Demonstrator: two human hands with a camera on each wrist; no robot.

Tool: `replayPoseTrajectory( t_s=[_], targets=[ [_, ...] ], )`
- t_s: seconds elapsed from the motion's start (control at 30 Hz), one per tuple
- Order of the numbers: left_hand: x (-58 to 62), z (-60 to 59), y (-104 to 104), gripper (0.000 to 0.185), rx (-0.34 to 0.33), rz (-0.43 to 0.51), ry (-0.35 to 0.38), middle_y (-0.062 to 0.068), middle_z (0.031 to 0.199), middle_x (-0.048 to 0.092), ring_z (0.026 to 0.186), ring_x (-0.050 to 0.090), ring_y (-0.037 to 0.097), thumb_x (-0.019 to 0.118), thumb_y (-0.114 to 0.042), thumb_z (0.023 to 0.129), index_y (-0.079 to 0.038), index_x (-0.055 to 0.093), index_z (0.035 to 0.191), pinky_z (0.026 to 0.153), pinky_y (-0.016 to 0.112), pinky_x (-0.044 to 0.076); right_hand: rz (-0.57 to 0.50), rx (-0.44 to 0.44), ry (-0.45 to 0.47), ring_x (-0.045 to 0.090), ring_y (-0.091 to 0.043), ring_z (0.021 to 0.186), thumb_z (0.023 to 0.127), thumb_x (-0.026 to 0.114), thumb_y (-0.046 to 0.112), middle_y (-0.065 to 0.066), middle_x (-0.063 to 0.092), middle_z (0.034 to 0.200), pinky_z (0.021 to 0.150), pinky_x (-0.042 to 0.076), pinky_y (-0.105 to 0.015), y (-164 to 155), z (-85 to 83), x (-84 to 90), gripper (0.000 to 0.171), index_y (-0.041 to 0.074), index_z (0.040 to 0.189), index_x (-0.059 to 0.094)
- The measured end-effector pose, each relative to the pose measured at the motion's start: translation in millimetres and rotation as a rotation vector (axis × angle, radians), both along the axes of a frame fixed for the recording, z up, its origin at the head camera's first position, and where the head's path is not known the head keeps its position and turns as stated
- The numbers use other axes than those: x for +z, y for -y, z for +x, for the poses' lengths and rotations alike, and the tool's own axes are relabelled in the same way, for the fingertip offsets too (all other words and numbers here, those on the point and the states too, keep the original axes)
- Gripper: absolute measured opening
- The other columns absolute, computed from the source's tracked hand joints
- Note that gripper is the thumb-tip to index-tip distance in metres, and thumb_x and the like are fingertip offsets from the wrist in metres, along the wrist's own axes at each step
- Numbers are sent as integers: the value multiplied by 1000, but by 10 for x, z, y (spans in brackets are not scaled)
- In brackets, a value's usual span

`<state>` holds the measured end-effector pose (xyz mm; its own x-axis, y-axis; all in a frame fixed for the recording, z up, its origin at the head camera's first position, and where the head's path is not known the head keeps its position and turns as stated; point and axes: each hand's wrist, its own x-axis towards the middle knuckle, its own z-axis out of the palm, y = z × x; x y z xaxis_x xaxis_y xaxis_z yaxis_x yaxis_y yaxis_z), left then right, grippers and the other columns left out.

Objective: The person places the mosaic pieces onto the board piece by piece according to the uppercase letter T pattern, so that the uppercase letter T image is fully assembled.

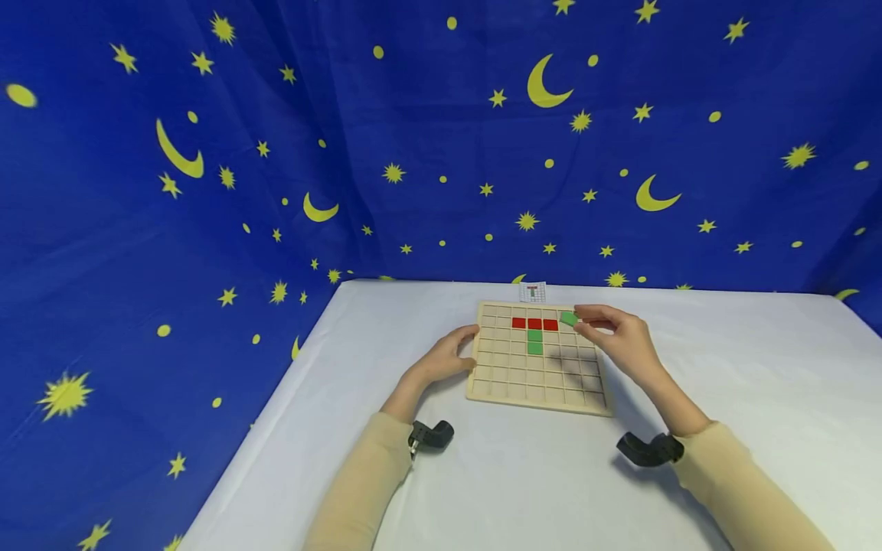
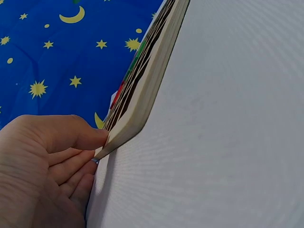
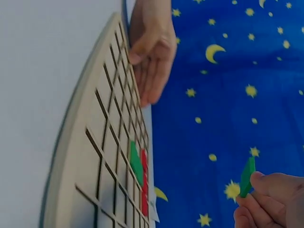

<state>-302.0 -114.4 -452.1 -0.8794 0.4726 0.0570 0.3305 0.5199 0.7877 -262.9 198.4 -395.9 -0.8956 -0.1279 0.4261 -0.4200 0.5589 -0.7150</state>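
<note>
A wooden grid board [image 1: 510, 386] lies on the table. Three red tiles [image 1: 534, 324] form a row on it, and green tiles [image 1: 535, 348] run down from the middle one. My left hand [image 1: 444, 358] rests against the board's left edge, thumb and fingers spread and touching it; the left wrist view shows the thumb [image 2: 90, 137] at the rim. Above the board's far right corner, my right hand [image 1: 623, 340] pinches a loose green tile [image 1: 569, 317] between thumb and fingers. That tile [image 3: 247, 176] is tilted and apart from the board in the right wrist view.
Behind the board lies a small printed card [image 1: 533, 291] with a red and green T pattern on a grid. A white cloth [image 1: 537, 482] covers the table. Blue curtains [image 1: 441, 138] with yellow stars and moons hang behind and at the left.
</note>
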Motion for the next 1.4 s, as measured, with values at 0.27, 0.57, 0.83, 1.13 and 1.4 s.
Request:
replayPoseTrajectory(
  t_s=[0.27,0.57,0.83,1.13,1.4],
  targets=[
    [-21,14,-10,69,5,-6,1,18,145,37,136,30,27,63,2,80,4,33,142,112,33,24,2,61,34,64,-28,93,87,69,18,-11,68,106,71,56,-33,245,2,-78,33,3,116,65],
    [-13,11,-18,70,-7,-10,-9,19,145,37,135,31,28,63,1,80,5,33,142,112,34,25,-21,80,45,64,-29,91,87,68,17,-13,68,103,75,55,-40,349,-3,-213,31,2,115,66],
    [39,-35,-19,69,-14,-12,-29,19,144,37,135,31,29,64,2,79,5,34,142,112,34,25,-20,55,71,64,-29,93,86,69,16,-11,69,103,75,55,-41,349,-66,-353,29,2,112,67],
    [17,-6,-24,69,-11,-2,-29,20,144,38,135,31,30,64,2,79,6,34,141,112,36,24,0,97,48,66,-25,90,84,71,12,-9,69,102,77,55,-38,340,-71,-547,29,2,111,68],
    [14,10,-32,69,-8,-7,-21,20,144,37,135,31,30,63,3,79,6,34,142,112,35,24,47,144,-19,67,-21,87,80,75,8,-8,69,100,75,56,-27,319,-79,-688,27,1,106,69]
  ],
)
